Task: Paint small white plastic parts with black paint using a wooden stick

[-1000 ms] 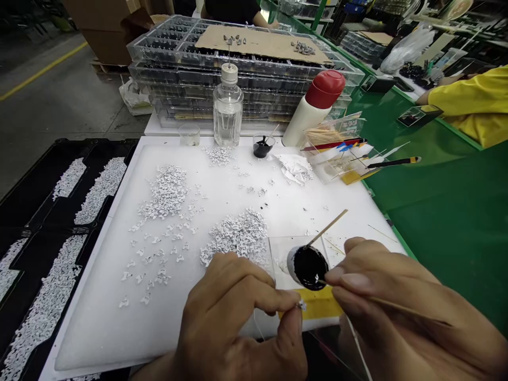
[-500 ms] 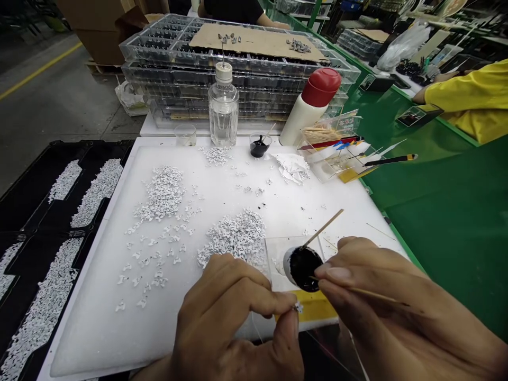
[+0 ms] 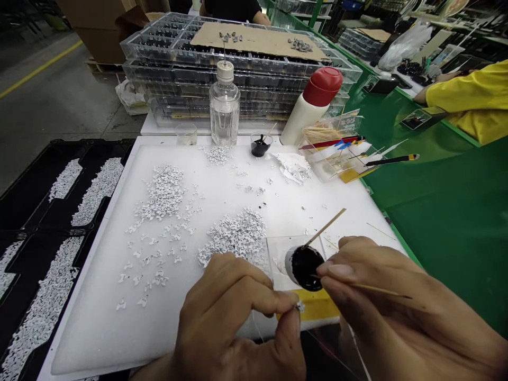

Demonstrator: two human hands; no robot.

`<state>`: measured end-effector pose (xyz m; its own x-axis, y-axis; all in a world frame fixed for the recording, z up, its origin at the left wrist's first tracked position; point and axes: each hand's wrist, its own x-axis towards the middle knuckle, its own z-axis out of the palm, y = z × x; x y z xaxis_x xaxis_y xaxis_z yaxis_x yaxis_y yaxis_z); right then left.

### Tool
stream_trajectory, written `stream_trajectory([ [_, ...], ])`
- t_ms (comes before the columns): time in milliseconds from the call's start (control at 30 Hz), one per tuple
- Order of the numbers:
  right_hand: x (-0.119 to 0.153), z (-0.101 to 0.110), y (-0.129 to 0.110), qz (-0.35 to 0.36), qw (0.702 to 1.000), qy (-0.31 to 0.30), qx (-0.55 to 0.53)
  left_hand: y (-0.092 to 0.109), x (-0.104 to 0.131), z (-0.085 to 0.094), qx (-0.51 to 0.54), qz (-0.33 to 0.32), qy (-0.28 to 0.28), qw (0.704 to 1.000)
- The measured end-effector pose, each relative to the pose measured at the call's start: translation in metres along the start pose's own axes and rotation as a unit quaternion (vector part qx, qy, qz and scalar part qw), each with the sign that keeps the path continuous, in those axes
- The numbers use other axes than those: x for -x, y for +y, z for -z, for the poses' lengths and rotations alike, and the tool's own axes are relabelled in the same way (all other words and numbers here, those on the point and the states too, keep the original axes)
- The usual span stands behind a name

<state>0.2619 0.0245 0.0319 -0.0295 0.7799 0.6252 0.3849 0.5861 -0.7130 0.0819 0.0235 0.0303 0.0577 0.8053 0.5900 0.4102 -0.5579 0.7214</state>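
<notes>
My left hand (image 3: 242,317) pinches a tiny white part (image 3: 300,306) between thumb and forefinger, low in the middle of the view. Between the thumb and fingers of my right hand (image 3: 381,301) is a thin wooden toothpick (image 3: 377,289), its tip at the right rim of a small white cup (image 3: 292,264). Black paint (image 3: 307,267) fills the cup, and a second wooden stick (image 3: 325,227) leans out of it. The cup stands tilted toward me on a clear plate with yellow tape (image 3: 317,305). Just beyond my left hand lies a pile of white parts (image 3: 238,233).
More white parts (image 3: 162,190) lie at the board's left. Along the back stand a clear bottle (image 3: 224,111), a cup of black liquid (image 3: 261,145), a red-capped flask (image 3: 309,106) and a toothpick box (image 3: 329,143). Stacked trays (image 3: 178,79) rise behind; black trays (image 3: 35,211) lie left. A yellow-sleeved person (image 3: 472,95) sits right.
Almost nothing differs. The whole view has shifted slightly, and both hands keep their grips in nearly the same places. The dark-clothed person's forearm at the back has drawn in to the left.
</notes>
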Motion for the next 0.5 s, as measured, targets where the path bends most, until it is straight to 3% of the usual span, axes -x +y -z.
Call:
stream_trajectory([
  [200, 0.0, 0.004, 0.002, 0.015, 1.0, -0.013, -0.017, -0.001, -0.001, 0.003, -0.001, -0.005, -0.004, 1.0],
  [500, -0.027, -0.001, -0.014, 0.003, 0.994, -0.059, -0.088, -0.001, 0.0, 0.0, 0.003, 0.006, 0.013, 1.0],
])
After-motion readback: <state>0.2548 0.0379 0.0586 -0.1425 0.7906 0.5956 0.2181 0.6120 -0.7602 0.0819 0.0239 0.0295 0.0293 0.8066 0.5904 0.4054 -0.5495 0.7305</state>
